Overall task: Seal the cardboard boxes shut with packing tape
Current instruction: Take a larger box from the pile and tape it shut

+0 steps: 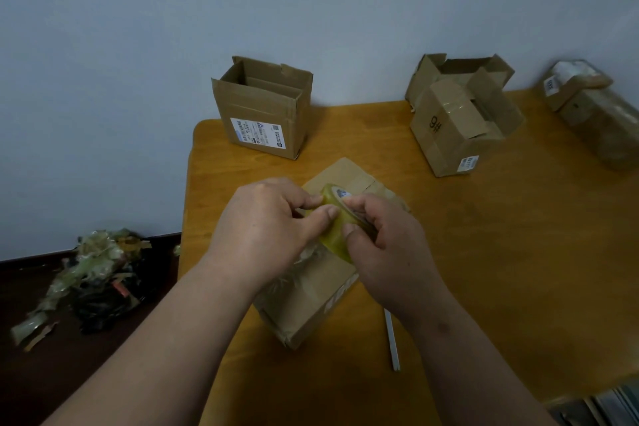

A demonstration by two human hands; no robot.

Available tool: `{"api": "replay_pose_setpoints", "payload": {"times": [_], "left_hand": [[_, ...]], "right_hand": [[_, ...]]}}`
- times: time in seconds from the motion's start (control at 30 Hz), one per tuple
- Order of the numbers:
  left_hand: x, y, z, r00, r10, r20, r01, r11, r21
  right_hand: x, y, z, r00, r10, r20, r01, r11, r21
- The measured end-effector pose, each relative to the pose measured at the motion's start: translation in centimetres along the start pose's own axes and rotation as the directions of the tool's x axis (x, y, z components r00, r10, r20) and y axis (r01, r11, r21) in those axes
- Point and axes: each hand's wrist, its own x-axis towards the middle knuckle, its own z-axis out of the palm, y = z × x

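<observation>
the table (484, 252) ran out of view at the right. the box (311, 301) lay near its front edge, half hidden under both hands. the left hand (266, 225) and right hand (387, 242) gripped the tape roll (333, 235) just above the box, its core covered.

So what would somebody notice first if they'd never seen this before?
Two hands, left hand and right hand, holding a yellowish tape roll over a flat box in the middle of the table. Then the open box at the back left, and the trash pile on the floor to the left.
</observation>
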Motion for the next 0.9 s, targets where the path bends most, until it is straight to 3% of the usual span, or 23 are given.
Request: {"api": "replay_pose_setpoints", "payload": {"times": [0.43,0.53,0.9], "left_hand": [[0.1,1.3,1.1,0.998,0.055,-0.037,-0.051,0.994,0.093],[0.0,1.5,1.3,0.997,0.016,-0.076,-0.011,0.998,0.067],[-0.2,2.9,1.7,0.999,-0.029,-0.024,0.028,0.999,-0.046]], "right_hand": [[0.1,-0.2,-0.6,1.000,0.029,0.005,-0.028,0.984,-0.174],[0.1,-0.5,-0.7,0.999,0.050,0.015,-0.046,0.976,-0.211],[-0.2,-0.8,-2.5,0.995,0.096,0.013,-0.091,0.975,-0.204]]}}
